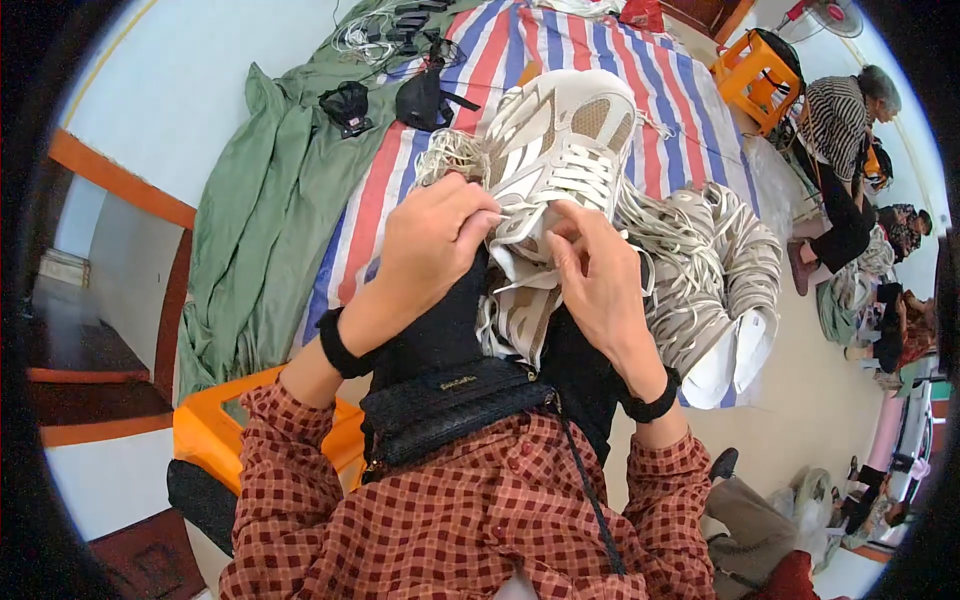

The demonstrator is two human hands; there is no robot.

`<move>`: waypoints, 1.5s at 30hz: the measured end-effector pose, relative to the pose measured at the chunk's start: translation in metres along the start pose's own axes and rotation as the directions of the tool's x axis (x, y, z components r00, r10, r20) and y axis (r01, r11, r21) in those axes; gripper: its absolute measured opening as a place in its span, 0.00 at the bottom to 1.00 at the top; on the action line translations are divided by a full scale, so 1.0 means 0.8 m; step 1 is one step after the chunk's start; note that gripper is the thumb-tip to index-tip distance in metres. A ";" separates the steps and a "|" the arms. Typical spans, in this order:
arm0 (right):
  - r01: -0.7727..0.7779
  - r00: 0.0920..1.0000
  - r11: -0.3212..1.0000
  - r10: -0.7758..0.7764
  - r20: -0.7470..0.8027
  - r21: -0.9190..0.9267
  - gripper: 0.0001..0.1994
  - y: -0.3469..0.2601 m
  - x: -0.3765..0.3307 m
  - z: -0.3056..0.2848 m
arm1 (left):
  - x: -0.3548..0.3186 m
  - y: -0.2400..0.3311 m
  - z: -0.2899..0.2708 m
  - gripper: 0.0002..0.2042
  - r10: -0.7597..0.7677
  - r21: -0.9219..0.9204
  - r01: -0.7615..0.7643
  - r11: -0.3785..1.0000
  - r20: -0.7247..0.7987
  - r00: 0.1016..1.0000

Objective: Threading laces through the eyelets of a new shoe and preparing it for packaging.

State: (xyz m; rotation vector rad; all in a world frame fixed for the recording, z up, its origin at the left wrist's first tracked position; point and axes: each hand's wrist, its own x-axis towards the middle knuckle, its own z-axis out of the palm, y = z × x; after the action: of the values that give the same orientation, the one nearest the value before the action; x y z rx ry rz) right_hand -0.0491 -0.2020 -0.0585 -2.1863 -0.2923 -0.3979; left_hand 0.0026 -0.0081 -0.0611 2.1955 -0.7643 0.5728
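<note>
Left grip [440, 230]: back of hand up, knuckles bent, thumb and forefinger pinched on a lace [512, 211] at the shoe's left edge. Right grip [603, 280]: fingers half curled, forefinger at the base of the lacing, thumb bent below it; can't tell if it has hold of a lace. Forearms angle inward from the lower edge, black band on each wrist.

Shoe [505, 160] sits right at both grips, between and just beyond them, toe pointing away. White and cream upper, tan mesh on the toe box, pale laces criss-crossed up the front, light sole edge around the toe. Another beige-and-white shoe [520, 325] hangs just below the grips, between the knees, partly hidden.

Just left of the shoe, past the left grip: tangled cream laces [452, 155]. Right of the right grip: stacked shoes [715, 270], beige and white, laces draped over them. Beyond both grips: red, white and blue striped sheet [590, 50]. Farther left: green cloth [265, 220]. Nearer the body: black waist bag [450, 415].
</note>
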 end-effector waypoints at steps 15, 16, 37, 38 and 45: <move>-0.271 0.950 0.951 0.289 0.118 -0.146 0.13 0.020 -0.004 0.012 | 0.038 0.025 0.037 0.05 0.278 0.285 -0.356 0.890 0.280 0.919; -0.207 0.960 0.966 0.232 0.158 -0.158 0.14 0.007 -0.004 0.012 | 0.033 0.026 0.023 0.06 0.215 0.374 -0.325 0.869 0.305 0.928; 0.055 0.941 0.972 -0.128 -0.313 -0.230 0.12 0.068 -0.037 0.011 | 0.009 -0.007 0.035 0.07 -0.039 -0.001 0.039 0.999 0.107 0.993; 0.107 0.948 0.945 -0.190 -0.254 -0.308 0.13 0.066 -0.036 0.004 | 0.011 -0.014 0.038 0.07 -0.032 -0.008 0.033 0.999 0.111 0.993; 0.287 0.958 0.694 -0.198 0.208 -0.661 0.09 0.044 0.004 0.001 | 0.028 -0.001 0.023 0.07 0.192 0.400 -0.341 0.851 0.369 0.910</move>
State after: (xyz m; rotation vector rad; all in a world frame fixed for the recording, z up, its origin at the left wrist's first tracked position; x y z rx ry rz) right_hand -0.0341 -0.2219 -0.0832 -2.9302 -0.5830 -0.5937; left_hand 0.0221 -0.0294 -0.0600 2.6795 -1.2293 0.5910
